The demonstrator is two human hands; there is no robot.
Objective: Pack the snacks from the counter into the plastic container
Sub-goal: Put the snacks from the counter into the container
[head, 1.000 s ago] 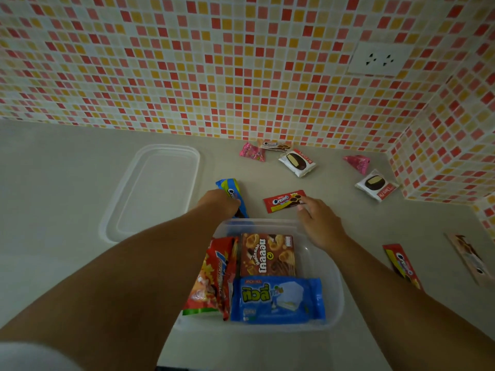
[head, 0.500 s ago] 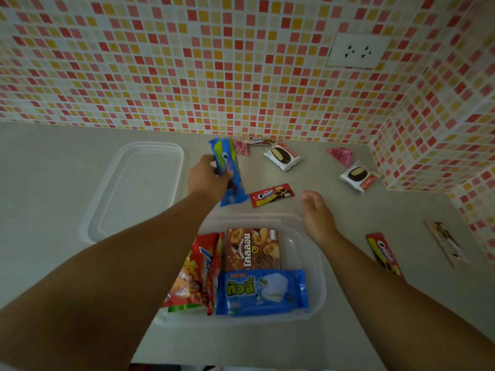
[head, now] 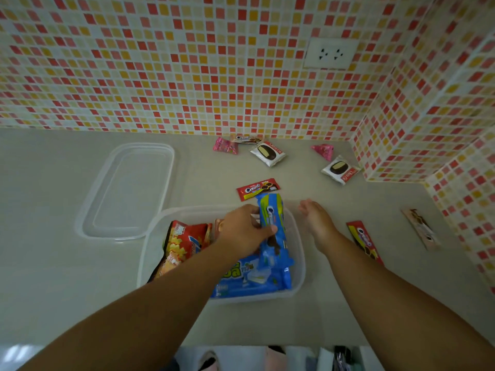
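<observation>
Nearest, the plastic container (head: 300, 271) is sitting on the grey counter (head: 53, 263), already holding a red snack bag (head: 182, 242) at its left side and a blue wafer pack (head: 257, 282) along its near wall. The left hand (head: 243, 231) is gripping a blue cookie pack (head: 273, 226), fingers curled round it, and holding it over the container's right half. The right hand (head: 316, 220) is hovering just beside the container's right rim, fingers relaxed and holding nothing. Bare counter is lying open between that hand and a red cookie pack (head: 364, 241) to its right. The clear lid (head: 128, 188) is lying left of the container. Farther back, a red Creamo pack (head: 257, 188) is lying just beyond the far rim, with small wrapped cakes (head: 267, 153) and pink candies (head: 225, 145) lying scattered near the mosaic-tiled wall (head: 187, 62).
</observation>
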